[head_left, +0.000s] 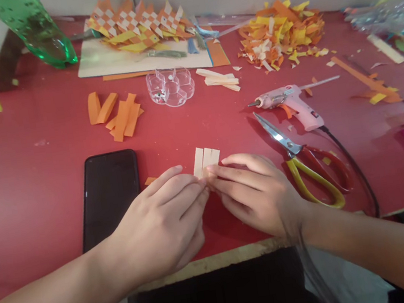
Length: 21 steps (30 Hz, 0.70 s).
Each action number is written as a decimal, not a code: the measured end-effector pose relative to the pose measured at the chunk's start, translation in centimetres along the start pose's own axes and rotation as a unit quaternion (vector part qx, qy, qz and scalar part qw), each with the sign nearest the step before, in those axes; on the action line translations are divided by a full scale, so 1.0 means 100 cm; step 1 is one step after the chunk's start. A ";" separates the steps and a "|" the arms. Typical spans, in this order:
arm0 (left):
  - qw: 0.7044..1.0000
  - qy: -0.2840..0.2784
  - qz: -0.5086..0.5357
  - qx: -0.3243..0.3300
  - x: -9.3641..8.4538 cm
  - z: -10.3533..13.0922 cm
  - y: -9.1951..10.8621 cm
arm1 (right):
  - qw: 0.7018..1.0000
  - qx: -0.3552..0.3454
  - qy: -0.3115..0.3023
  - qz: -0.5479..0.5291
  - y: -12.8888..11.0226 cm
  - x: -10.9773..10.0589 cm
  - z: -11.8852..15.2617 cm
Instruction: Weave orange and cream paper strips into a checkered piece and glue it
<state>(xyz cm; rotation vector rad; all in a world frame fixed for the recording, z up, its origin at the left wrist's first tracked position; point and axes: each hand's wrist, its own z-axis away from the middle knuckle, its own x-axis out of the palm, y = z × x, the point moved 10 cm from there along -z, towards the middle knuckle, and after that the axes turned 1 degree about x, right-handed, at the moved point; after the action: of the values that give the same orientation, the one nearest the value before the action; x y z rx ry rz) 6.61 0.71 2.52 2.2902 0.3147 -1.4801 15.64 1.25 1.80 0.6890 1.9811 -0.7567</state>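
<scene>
Cream paper strips (pixel 206 158) stand up between my two hands near the table's front edge, side by side with a narrow gap. My left hand (pixel 169 211) pinches their lower left part, and the fingertips of my right hand (pixel 256 189) press on their lower right part. My fingers hide the bottom of the strips. A black phone (pixel 108 194) lies beside my left hand, with a bit of orange paper (pixel 150 181) between them. Scissors (pixel 292 151) with one red and one yellow handle lie beyond my right hand.
Orange strips (pixel 124 116), a clear bead tray (pixel 171 88) and loose cream strips (pixel 219 79) lie farther back. A pink glue gun (pixel 292 101) trails its cord at right. Woven paper fish (pixel 139 22), paper scraps (pixel 281 32) and a green bottle (pixel 37 31) line the back.
</scene>
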 end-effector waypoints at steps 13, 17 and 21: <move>1.000 -0.012 0.004 0.001 0.003 0.001 0.000 | 0.999 0.008 -0.005 -0.032 0.004 0.003 0.002; 1.000 -0.024 0.005 -0.002 0.006 0.001 -0.001 | 0.998 0.012 -0.002 -0.054 0.006 0.001 0.000; 0.999 -0.033 0.003 -0.008 0.009 0.002 -0.002 | 0.999 0.014 -0.008 -0.035 0.005 0.001 -0.001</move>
<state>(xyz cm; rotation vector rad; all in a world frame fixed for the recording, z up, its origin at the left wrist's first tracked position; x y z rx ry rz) 6.75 0.83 1.61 2.2238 0.2987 -1.5402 15.94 1.66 1.62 0.6304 1.9921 -0.8318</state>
